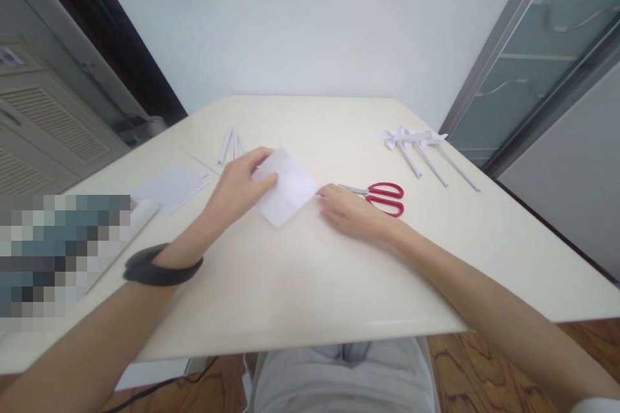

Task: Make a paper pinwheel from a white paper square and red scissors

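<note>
A: What do we have closest to us?

B: Our lap in pale trousers (339,377), just below the front edge of the white table (290,310). Past that edge we see a black wristband (162,266) on the left forearm, and a pixelated patch farther left that we can't make out.

A: And our hands?

B: Our left hand (239,184) grips a square of white paper (289,192) by its left side, thumb on top and the other fingers behind. The square is turned like a diamond, one corner towards us, over the middle of the table.

A: What about the right?

B: Our right hand (351,214) is low at the table, fingers slightly bent, their tips by the square's right corner — whether they pinch it, we can't tell.

A: Anything beside them?

B: Red-handled scissors (371,195) lie just beyond the right hand, blades pointing left. Over on the left we have a flat pile of white paper (169,188).

A: Farther off?

B: Some rolled paper tubes (225,145) lie behind our left hand, and three paper pinwheels (403,136) on sticks lie side by side at the far right — then comes the pale wall (310,26).
</note>
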`<state>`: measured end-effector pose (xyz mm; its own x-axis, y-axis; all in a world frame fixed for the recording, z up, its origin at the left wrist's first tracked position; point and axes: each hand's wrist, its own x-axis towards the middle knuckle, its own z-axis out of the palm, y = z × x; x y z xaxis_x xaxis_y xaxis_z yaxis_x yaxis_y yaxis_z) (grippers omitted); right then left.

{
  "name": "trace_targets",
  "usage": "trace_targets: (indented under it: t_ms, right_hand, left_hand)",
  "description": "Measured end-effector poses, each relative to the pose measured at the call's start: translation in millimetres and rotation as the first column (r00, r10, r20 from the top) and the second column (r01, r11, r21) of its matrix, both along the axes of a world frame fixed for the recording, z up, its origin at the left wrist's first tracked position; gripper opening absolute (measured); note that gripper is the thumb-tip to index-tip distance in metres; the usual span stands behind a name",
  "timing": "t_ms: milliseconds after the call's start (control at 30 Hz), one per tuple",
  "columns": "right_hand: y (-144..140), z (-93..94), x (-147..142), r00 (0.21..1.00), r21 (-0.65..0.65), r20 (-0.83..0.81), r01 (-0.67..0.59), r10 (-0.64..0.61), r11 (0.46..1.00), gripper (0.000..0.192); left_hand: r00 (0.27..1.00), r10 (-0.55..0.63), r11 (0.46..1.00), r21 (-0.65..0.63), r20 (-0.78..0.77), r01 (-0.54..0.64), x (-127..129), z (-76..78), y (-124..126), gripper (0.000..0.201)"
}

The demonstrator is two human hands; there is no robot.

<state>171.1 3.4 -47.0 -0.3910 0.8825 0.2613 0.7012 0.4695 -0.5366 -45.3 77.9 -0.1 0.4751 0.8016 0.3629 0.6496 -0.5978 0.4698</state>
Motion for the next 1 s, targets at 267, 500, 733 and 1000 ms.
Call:
trace_targets:
  t_ms: [267,500,733,1000]
  right_hand:
    - [0,26.2,14,0.937,-0.254,-0.347,-0.054,-0.039,0.966,0.032]
    - [-4,30.3,23,0.93,-0.428,-0.367,-0.169,0.0,0.888,0.018]
    - [-5,44.7,39,0.928,-0.457,-0.373,-0.191,0.008,0.869,0.01]
    - [-15,55.7,33,0.931,-0.449,-0.361,-0.229,0.059,0.864,0.012]
  left_hand:
    - [0.961,-0.199,0.848,-0.457,0.193,0.267,18,-22.9,-17,0.035]
    - [0.941,-0.235,0.715,-0.613,0.243,0.336,25,-23.5,-32,0.032]
    - [0.929,-0.299,0.666,-0.649,0.22,0.368,29,-29.5,-38,0.033]
    - [0.931,-0.298,0.649,-0.671,0.21,0.359,31,-32.8,-39,0.026]
